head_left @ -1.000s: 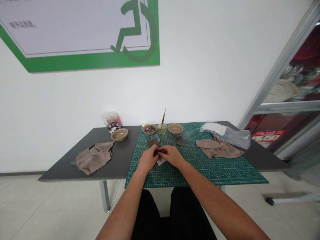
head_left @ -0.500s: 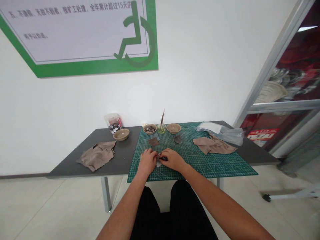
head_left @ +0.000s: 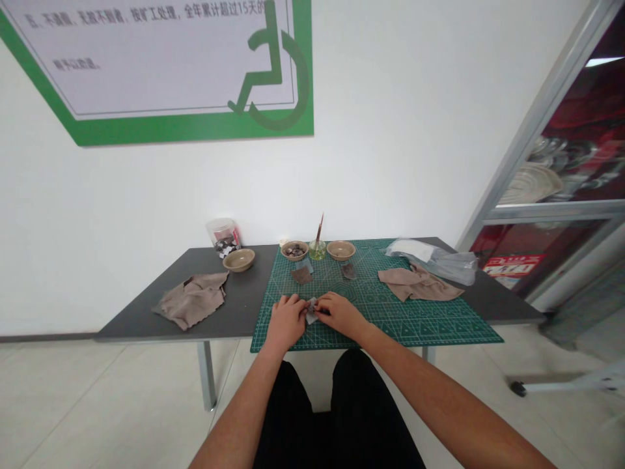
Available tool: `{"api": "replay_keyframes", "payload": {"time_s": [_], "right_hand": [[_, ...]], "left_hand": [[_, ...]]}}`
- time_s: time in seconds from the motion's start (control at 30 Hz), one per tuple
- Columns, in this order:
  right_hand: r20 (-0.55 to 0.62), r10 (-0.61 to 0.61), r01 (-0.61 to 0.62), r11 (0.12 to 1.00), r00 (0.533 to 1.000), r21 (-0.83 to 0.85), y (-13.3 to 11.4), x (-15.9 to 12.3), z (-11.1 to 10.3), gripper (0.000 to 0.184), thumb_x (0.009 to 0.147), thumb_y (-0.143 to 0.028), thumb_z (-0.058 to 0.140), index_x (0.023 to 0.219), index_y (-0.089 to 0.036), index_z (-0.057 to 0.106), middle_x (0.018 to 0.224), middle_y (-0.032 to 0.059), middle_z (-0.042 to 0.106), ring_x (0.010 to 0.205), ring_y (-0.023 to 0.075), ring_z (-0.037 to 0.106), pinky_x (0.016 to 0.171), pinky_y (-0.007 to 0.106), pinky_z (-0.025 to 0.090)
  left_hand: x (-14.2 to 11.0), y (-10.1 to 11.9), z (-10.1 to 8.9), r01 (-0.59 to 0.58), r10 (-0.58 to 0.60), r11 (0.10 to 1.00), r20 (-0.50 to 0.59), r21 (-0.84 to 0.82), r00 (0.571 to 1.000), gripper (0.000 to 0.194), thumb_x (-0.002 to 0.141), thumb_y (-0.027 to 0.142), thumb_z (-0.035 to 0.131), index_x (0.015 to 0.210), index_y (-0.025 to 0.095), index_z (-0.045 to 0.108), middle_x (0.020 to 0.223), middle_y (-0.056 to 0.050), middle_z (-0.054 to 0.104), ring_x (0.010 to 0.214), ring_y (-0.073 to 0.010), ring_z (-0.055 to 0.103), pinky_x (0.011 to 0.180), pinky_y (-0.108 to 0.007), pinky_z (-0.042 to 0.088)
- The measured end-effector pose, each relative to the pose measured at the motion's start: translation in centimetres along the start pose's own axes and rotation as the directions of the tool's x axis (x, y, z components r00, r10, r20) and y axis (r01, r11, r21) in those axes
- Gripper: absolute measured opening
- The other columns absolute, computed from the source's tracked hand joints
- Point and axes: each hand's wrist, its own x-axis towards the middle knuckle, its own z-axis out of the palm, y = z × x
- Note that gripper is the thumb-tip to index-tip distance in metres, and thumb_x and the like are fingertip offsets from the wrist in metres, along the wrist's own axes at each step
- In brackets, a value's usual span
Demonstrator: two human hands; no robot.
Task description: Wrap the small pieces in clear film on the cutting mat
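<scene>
My left hand (head_left: 288, 319) and my right hand (head_left: 340, 314) meet over the near middle of the green cutting mat (head_left: 390, 322). Between their fingertips is a small light-grey piece (head_left: 311, 317), its material too small to make out. The left fingers are closed at its left edge, pinching it. My right fingers are bent and pressed together at its right side, with something small and dark partly hidden among them. Just beyond the hands lie a brown sandpaper-like square (head_left: 302, 275) and a dark grey scrap (head_left: 348, 271).
At the mat's back stand a bowl of dark bits (head_left: 294, 251), a glass jar (head_left: 317, 250) holding a brush, and another bowl (head_left: 340, 250). Brown cloths (head_left: 195, 301) (head_left: 420, 282) flank the hands. A plastic bag (head_left: 434, 257), tub (head_left: 224, 238) and third bowl (head_left: 239, 260) lie farther out.
The fingertips have drawn slightly apart, so more of the light-grey piece shows between them. The dark thing at the right fingers shows less than before. The view has shifted slightly.
</scene>
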Motion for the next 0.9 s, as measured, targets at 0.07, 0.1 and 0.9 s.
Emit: {"api": "replay_keyframes", "payload": {"time_s": [0.07, 0.1, 0.9], "right_hand": [[-0.010, 0.015, -0.015, 1.000, 1.000, -0.021, -0.1, 0.4, 0.2, 0.008, 0.083, -0.016, 0.060, 0.077, -0.017, 0.065, 0.089, 0.0046, 0.067, 0.090, 0.0169, 0.056, 0.085, 0.031, 0.044], [-0.015, 0.021, -0.021, 0.999, 1.000, -0.031, -0.2, 0.6, 0.3, 0.009, 0.083, -0.015, 0.060, 0.076, -0.017, 0.065, 0.088, 0.0049, 0.067, 0.089, 0.0171, 0.056, 0.085, 0.031, 0.044], [-0.014, 0.093, -0.093, 0.995, 0.996, 0.030, 0.6, 0.3, -0.3, 0.008, 0.081, -0.017, 0.063, 0.080, -0.018, 0.070, 0.093, 0.0047, 0.070, 0.094, 0.0170, 0.059, 0.088, 0.031, 0.044]], "left_hand": [[0.0, 0.0, 0.1, -0.001, 0.001, 1.000, -0.015, 0.007, 1.000, 0.025, 0.088, 0.023, 0.042, 0.100, 0.026, 0.064, 0.099, -0.006, 0.058, 0.098, -0.0237, 0.047, 0.080, -0.037, 0.036], [0.0, 0.0, 0.1, 0.003, -0.003, 1.000, -0.019, 0.011, 1.000, 0.025, 0.088, 0.022, 0.042, 0.099, 0.025, 0.064, 0.099, -0.006, 0.058, 0.097, -0.0237, 0.047, 0.080, -0.037, 0.036], [-0.1, 0.5, 0.4, 0.061, -0.060, 0.998, -0.070, 0.012, 0.996, 0.033, 0.088, 0.024, 0.042, 0.111, 0.031, 0.066, 0.108, -0.009, 0.058, 0.101, -0.0265, 0.044, 0.090, -0.048, 0.030]]}}
